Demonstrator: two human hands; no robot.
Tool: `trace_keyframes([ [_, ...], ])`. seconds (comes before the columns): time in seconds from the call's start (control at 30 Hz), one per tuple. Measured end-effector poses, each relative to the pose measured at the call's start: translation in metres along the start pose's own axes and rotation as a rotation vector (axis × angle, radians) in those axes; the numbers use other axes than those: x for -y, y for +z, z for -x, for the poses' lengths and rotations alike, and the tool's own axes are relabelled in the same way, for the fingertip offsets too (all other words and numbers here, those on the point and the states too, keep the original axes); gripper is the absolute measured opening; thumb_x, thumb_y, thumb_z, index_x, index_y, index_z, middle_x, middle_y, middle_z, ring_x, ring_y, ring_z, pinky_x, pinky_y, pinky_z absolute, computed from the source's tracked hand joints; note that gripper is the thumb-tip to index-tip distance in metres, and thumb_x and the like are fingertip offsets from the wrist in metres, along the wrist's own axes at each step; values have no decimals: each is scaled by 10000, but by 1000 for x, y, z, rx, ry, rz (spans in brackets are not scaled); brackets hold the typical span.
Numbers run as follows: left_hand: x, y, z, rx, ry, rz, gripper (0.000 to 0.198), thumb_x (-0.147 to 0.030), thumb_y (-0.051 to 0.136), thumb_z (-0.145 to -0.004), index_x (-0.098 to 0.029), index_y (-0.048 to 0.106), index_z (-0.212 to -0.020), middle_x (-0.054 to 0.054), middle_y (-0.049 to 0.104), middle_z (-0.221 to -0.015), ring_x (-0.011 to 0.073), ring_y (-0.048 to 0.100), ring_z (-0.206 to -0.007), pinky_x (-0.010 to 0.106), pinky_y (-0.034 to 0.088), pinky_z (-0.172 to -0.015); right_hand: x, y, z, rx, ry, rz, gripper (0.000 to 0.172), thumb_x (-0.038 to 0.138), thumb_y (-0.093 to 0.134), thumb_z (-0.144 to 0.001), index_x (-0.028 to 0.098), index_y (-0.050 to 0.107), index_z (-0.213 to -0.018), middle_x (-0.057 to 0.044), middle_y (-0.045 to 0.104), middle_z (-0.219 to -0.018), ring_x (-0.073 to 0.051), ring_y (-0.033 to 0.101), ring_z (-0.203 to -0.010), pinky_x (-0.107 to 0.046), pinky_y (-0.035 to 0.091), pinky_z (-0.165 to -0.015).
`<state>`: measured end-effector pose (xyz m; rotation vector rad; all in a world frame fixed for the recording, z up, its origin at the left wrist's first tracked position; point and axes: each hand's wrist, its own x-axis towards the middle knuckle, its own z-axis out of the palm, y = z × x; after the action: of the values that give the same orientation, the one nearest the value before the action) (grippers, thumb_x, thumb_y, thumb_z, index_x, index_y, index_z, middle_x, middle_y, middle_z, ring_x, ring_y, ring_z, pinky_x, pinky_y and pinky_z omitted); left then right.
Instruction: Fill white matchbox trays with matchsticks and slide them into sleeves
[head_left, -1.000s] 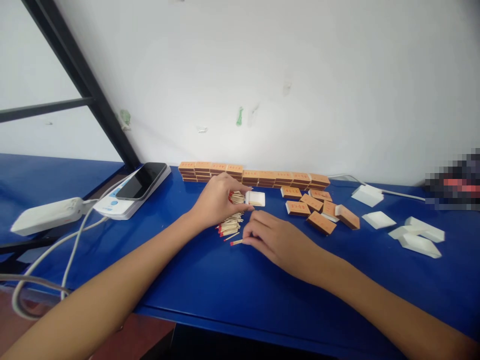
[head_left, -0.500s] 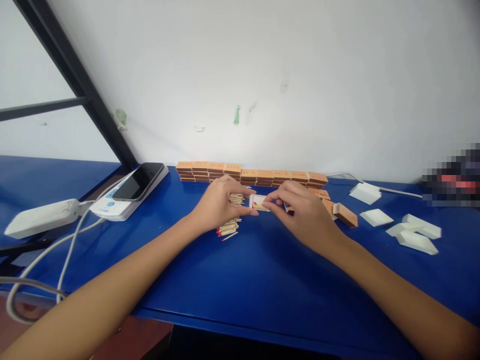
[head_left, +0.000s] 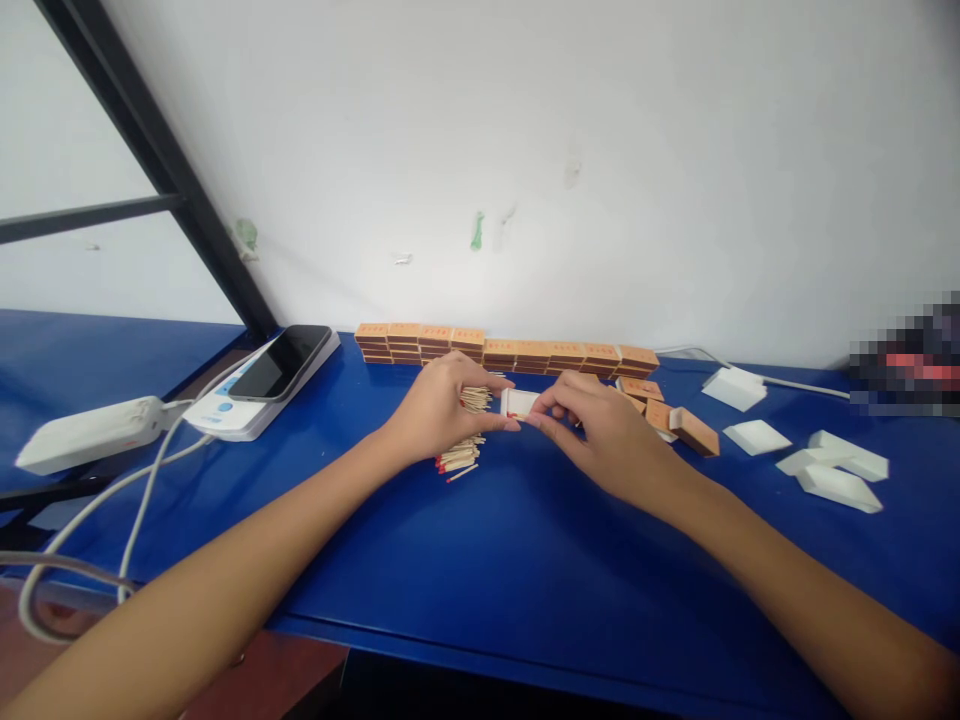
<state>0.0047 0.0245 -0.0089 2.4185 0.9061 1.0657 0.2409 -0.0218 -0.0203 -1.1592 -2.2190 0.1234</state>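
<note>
Left hand point(head_left: 435, 405): thumb and fingers clamped on white matchbox tray point(head_left: 517, 402), mid-scene. Right hand point(head_left: 600, 415), one second ago at tray's 5 o'clock with matches pinched, now at 3 o'clock, fingertips at tray's end; whether closed on tray or matches, cannot tell. Red match heads point(head_left: 514, 415) visible inside. Match pile point(head_left: 459, 457), 8 o'clock, partly behind left hand; loose matchboxes point(head_left: 694, 432), 3 o'clock, partly covered by right.

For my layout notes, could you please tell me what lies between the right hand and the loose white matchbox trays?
In the head view, loose orange matchboxes lie between the right hand and the loose white matchbox trays, some partly hidden.
</note>
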Motion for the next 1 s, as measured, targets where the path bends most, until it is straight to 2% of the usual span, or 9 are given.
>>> trace_keyframes([
  [0.4,-2,0,-1,21,-47,40,374,-384,957,-693,-241,810,-1006,7,795,-934,198,694,-901,350,506,-853,-3,4,3,77,-4,74,180,245,440,-1081,210,558,-951,-58,584,-960,-217,583,-867,-350,443,-751],
  [0.53,-5,3,0,55,-55,74,386,-398,957,-690,-252,810,-1015,10,806,-987,205,706,-930,353,516,-847,-4,4,1,44,9,83,181,240,430,-1082,211,546,-946,-52,578,-960,-204,581,-824,-347,446,-738],
  [0.7,-6,5,1,73,-60,108,397,-426,948,-699,-266,812,-1037,20,809,-1026,227,714,-981,374,534,-888,-6,3,0,18,-72,97,153,261,481,-1074,212,576,-964,-57,590,-947,-211,589,-838,-352,450,-751],
  [0.9,0,3,0,10,-92,85,386,-474,916,-738,-266,820,-1048,26,800,-976,216,706,-918,355,530,-837,13,-3,1,-132,-88,16,141,265,541,-1059,209,647,-985,-31,588,-853,-176,568,-740,-322,441,-680],
  [1.0,3,3,0,-70,-96,34,374,-465,904,-758,-261,817,-1059,32,794,-968,219,692,-931,367,524,-859,25,5,4,-75,-150,-34,119,246,585,-1039,207,680,-978,-32,609,-858,-176,598,-777,-322,483,-724],
])
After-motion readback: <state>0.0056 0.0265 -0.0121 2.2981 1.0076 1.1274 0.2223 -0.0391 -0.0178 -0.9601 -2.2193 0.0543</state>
